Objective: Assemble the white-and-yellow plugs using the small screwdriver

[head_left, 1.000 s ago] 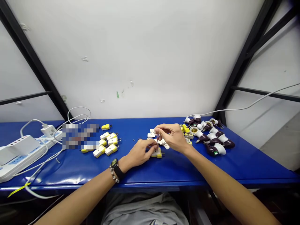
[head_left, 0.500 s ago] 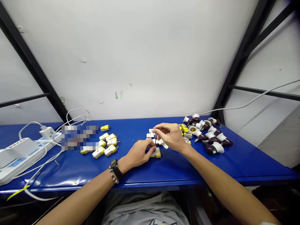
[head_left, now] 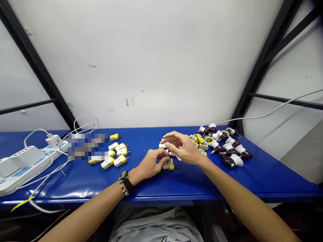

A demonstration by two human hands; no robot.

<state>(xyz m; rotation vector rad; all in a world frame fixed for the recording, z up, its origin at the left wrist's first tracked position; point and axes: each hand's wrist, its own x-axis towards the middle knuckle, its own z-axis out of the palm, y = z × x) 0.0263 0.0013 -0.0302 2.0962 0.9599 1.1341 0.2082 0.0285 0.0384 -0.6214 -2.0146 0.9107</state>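
A white and yellow plug (head_left: 168, 165) lies flat on the blue table, its pins pointing right. My left hand (head_left: 152, 163) rests beside it, thumb and forefinger closed at its upper side around the lower end of a small screwdriver (head_left: 169, 152). The screwdriver stands upright on the plug, with a reddish part showing. My right hand (head_left: 183, 148) is over its handle, thumb and fingers loosely around it; the handle is mostly hidden. Behind the hands, several white pieces (head_left: 162, 145) are partly covered.
On the left are several white and yellow plugs (head_left: 120, 160), a power strip (head_left: 30, 168), cables and a blurred patch. To the right lie yellow plug parts (head_left: 200, 138) and a heap of dark, white-topped lamp holders (head_left: 229, 148). A wall stands behind the blue table (head_left: 202, 188).
The fingers of my right hand have loosened and spread from a tight pinch on the screwdriver handle. My left hand and the plug stay together. The view has shifted slightly.
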